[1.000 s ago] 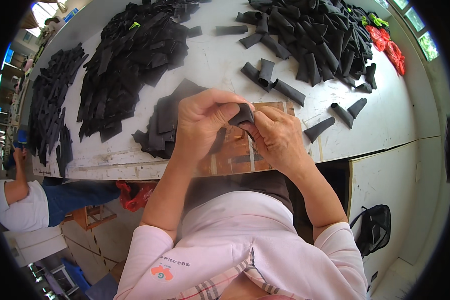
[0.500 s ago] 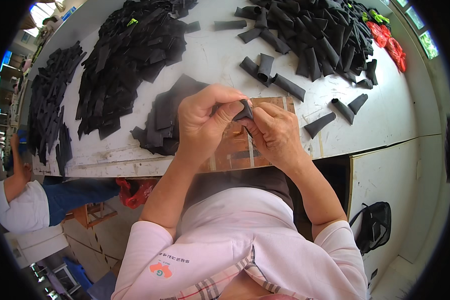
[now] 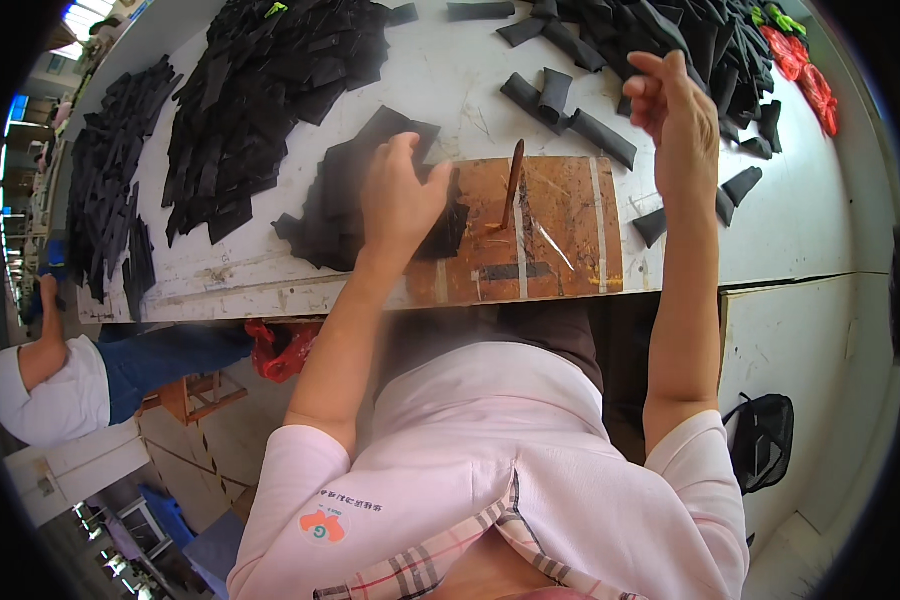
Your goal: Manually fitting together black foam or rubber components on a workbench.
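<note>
My left hand [image 3: 402,195] lies over the near stack of flat black fabric pieces [image 3: 335,205], thumb and fingers apart. Nothing shows in its grasp. My right hand [image 3: 678,125] is raised at the front of the heap of black fabric tubes [image 3: 660,35], its fingers loosely bent and apart. It appears to hold nothing, though tubes lie right behind its fingertips. Between the hands, a brown board [image 3: 570,205] sits at the table's near edge. A dark pointed rod [image 3: 513,185] stands up from it, and a thin silvery strip [image 3: 553,246] lies beside the rod.
Larger piles of flat black pieces [image 3: 270,90] cover the left of the white table [image 3: 450,95]. Loose black tubes [image 3: 602,138] lie beyond the board. Red plastic bags [image 3: 818,98] are at the far right. Another person [image 3: 45,380] is at the left.
My hands have parted. The right moved right and away toward the tube heap, and the black piece is out of both hands. The left moved onto the flat stack, uncovering the rod.
</note>
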